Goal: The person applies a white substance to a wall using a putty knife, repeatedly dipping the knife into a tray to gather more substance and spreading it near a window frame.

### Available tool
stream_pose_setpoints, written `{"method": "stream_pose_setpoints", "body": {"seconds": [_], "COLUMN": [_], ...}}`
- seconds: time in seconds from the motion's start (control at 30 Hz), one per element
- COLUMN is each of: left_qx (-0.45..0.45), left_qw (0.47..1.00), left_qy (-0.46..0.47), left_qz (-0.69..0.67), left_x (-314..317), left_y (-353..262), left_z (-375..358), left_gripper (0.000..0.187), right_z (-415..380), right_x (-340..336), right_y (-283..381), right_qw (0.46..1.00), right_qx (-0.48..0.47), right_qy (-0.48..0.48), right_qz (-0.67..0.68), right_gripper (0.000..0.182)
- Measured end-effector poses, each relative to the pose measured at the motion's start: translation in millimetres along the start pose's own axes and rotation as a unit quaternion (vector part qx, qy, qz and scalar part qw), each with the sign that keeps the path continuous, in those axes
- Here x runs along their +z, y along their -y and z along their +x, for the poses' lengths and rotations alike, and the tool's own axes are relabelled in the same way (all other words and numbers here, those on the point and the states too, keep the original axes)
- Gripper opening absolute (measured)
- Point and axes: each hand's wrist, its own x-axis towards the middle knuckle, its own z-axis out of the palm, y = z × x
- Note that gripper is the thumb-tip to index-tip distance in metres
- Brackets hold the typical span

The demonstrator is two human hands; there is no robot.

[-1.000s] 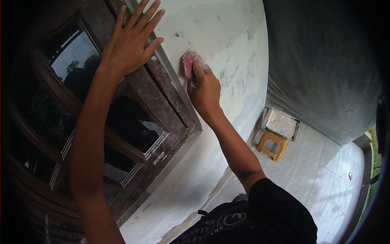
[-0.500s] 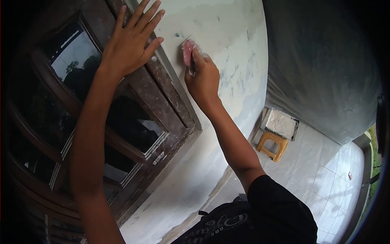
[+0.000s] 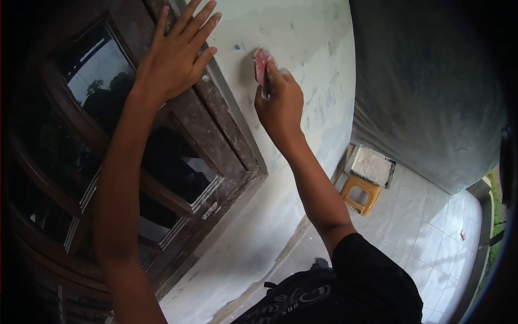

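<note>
My left hand lies flat with its fingers spread on the dark brown wooden frame of the window, its fingertips reaching the frame's edge by the wall. In my right hand is a small pink putty scraper, smeared with white and held up against the pale wall. My thumb presses along the scraper; the other fingers are partly hidden behind the hand. Grey smudges and white patches mark the wall around the scraper.
A tray coated with white paste rests on a yellow plastic stool at the lower right. Dark sheeting hangs beyond the wall. Pale tiles cover the floor, with a small red-and-white item lying on them.
My right hand has slid the putty scraper a little to the right along the wall. The left hand stays in place on the frame.
</note>
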Motion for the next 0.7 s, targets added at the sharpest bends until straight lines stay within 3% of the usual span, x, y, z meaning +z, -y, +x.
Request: {"method": "stream_pose_setpoints", "body": {"seconds": [0.1, 0.2, 0.23, 0.3, 0.37, 0.5, 0.6, 0.67, 0.7], "left_qx": [0.001, -0.003, 0.002, 0.004, 0.000, -0.002, -0.006, -0.007, -0.007], "left_qw": [1.000, 1.000, 1.000, 1.000, 1.000, 1.000, 0.999, 1.000, 1.000], "left_qy": [0.011, 0.015, 0.017, 0.020, 0.014, 0.017, 0.034, 0.027, 0.028], "left_qz": [-0.008, -0.006, 0.000, 0.005, -0.001, 0.004, -0.005, -0.011, -0.011], "left_x": [-2.2, -3.2, -2.5, -1.8, -1.0, -1.3, -4.0, -3.1, -2.7], "left_y": [-0.7, -2.3, -2.1, -0.5, -0.5, -0.8, -2.7, -1.3, -1.9], "left_z": [0.0, 0.8, -0.1, -0.7, -1.1, -0.3, 0.5, 0.7, 0.5], "left_gripper": [0.061, 0.061, 0.061, 0.061, 0.061, 0.062, 0.062, 0.062, 0.062], "right_z": [-13.8, -82.9, -120.8, -115.5, -76.8, -3.4, -27.5, -75.4, -98.1], "right_x": [21.2, 7.2, -1.5, -15.6, -18.3, 3.9, 17.9, 23.2, 11.0], "right_y": [-0.7, 19.9, 18.5, 12.8, 1.3, -27.3, -10.7, -0.6, 10.7], "right_qw": [0.999, 0.990, 0.984, 0.981, 0.990, 1.000, 0.998, 0.996, 0.988], "right_qx": [-0.014, 0.006, -0.070, -0.057, -0.034, -0.001, 0.017, -0.011, 0.002], "right_qy": [0.039, 0.132, 0.089, 0.100, 0.039, 0.012, 0.056, 0.081, 0.147], "right_qz": [-0.013, 0.047, 0.138, 0.154, 0.133, 0.011, 0.007, 0.020, 0.057], "right_gripper": [0.054, 0.069, 0.072, 0.070, 0.065, 0.055, 0.053, 0.070, 0.074]}}
